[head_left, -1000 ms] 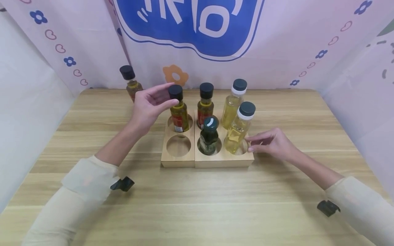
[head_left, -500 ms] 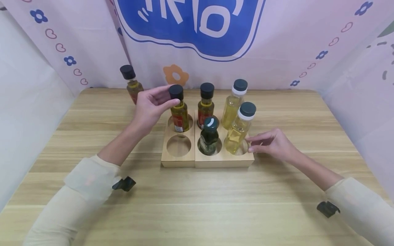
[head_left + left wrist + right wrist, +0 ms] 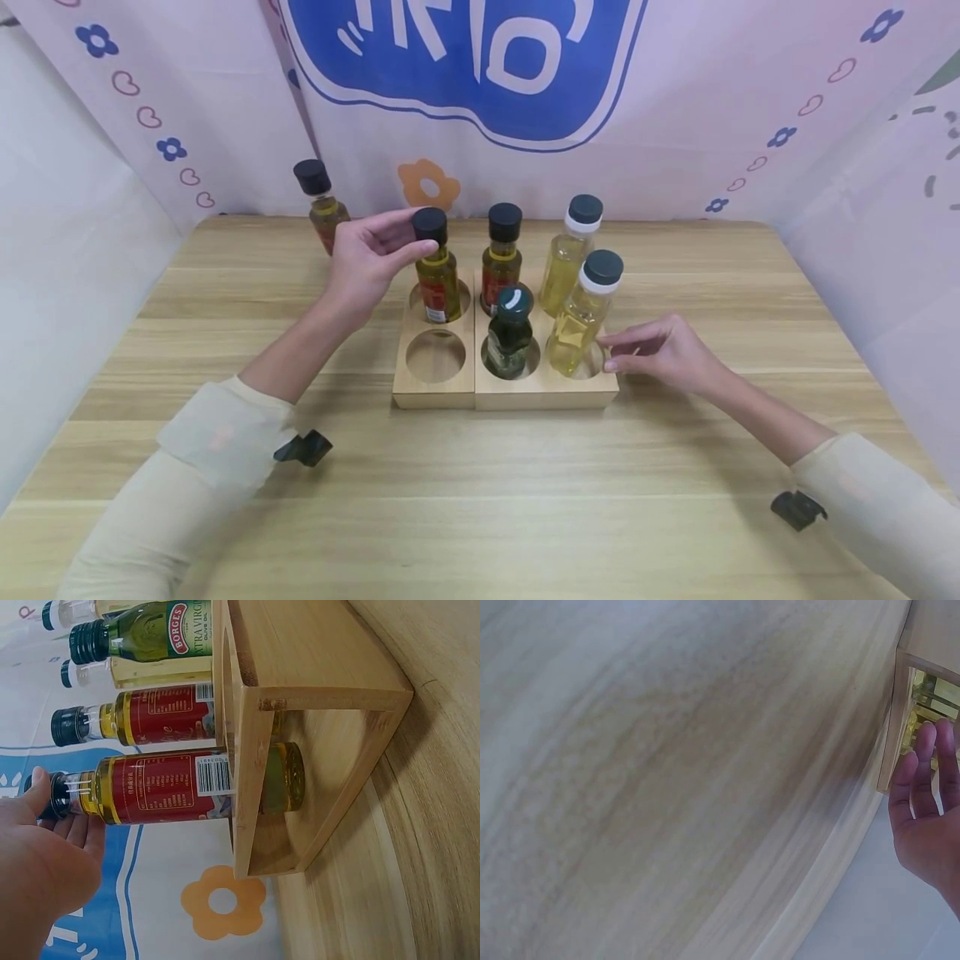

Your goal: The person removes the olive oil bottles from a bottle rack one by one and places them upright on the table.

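Observation:
My left hand (image 3: 363,262) holds an olive oil bottle (image 3: 437,293) by its black cap, thumb on one side and fingers on the other. That bottle stands in the back hole of the left wooden rack (image 3: 433,398); in the left wrist view its base shows inside the open-ended frame, below a red label (image 3: 161,784). My right hand (image 3: 671,354) is at the right end of the adjoining wooden rack (image 3: 543,400), fingertips right at its edge. In the right wrist view several fairly straight fingers (image 3: 925,761) reach over the open end.
The right rack bears a red-label bottle (image 3: 501,271), a green Borges bottle (image 3: 510,337) and two pale-oil bottles, the front one (image 3: 581,317) leaning. Another red-label bottle (image 3: 327,218) stands at the back left. A printed cloth (image 3: 675,108) hangs behind the table (image 3: 480,517).

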### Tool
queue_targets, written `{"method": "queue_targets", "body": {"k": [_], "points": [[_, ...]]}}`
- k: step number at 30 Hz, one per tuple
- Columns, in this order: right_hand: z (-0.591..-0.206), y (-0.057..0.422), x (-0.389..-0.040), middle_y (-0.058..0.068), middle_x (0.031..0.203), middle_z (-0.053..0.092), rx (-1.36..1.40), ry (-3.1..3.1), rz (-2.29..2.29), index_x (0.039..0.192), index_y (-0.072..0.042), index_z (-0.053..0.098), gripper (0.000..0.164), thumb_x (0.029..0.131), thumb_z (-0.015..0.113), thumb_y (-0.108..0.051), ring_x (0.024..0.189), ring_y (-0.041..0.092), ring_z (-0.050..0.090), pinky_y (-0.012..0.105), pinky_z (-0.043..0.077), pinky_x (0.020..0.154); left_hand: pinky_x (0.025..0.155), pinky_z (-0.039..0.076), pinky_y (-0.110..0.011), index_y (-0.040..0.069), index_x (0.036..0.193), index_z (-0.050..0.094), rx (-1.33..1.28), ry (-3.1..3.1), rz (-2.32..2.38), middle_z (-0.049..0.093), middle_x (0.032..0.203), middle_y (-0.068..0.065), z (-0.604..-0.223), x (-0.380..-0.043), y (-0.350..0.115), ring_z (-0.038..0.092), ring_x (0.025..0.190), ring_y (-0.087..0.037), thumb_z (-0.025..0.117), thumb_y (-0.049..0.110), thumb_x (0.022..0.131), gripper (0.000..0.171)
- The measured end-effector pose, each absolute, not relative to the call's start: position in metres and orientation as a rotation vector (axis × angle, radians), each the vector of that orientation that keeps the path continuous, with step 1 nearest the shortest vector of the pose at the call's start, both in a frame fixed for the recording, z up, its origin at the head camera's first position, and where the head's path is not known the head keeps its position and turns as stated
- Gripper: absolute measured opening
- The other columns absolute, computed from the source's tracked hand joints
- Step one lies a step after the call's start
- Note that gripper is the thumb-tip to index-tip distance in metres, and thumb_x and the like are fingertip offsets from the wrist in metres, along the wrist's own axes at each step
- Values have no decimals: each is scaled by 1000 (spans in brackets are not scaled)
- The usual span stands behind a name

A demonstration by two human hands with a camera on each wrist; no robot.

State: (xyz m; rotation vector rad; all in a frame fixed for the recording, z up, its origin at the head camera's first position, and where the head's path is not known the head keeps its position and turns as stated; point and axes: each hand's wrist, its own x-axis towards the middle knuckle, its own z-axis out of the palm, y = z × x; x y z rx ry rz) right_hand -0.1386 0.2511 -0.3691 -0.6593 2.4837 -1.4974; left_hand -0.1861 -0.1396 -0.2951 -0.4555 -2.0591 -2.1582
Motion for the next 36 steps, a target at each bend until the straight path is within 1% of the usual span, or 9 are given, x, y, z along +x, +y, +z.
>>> {"method": "queue_targets", "body": {"k": [10,17,28,36], "points": [[-369,251,-139,21,102,77,-665,2492,-1495,109,7,77,29,81,85,4,77,11,75,25,63,67,94,59,-25,-14,128,64,-448,-2040,-2156,79,103,4,-295,-187,-138,76,96,-9,73,-13,89,39],[-370,251,-139,21,101,77,-683,2494,-1491,108,7,77,29,80,85,5,80,12,75,25,63,69,95,59,-25,-13,127,65,-450,-2037,-2153,79,105,2,-295,-187,-138,76,96,-9,74,-13,89,39],[-371,251,-140,23,103,76,-679,2485,-1503,108,7,77,29,80,84,7,79,11,75,25,63,68,93,59,-24,-14,126,65,-441,-2019,-2154,80,100,5,-295,-188,-137,76,93,-9,74,-14,88,39],[-371,252,-140,23,103,76,-676,2474,-1506,109,8,76,30,80,84,7,79,11,76,26,63,69,94,59,-27,-13,126,65,-428,-1990,-2161,79,106,-3,-294,-189,-137,76,95,-11,75,-14,88,39]]}}
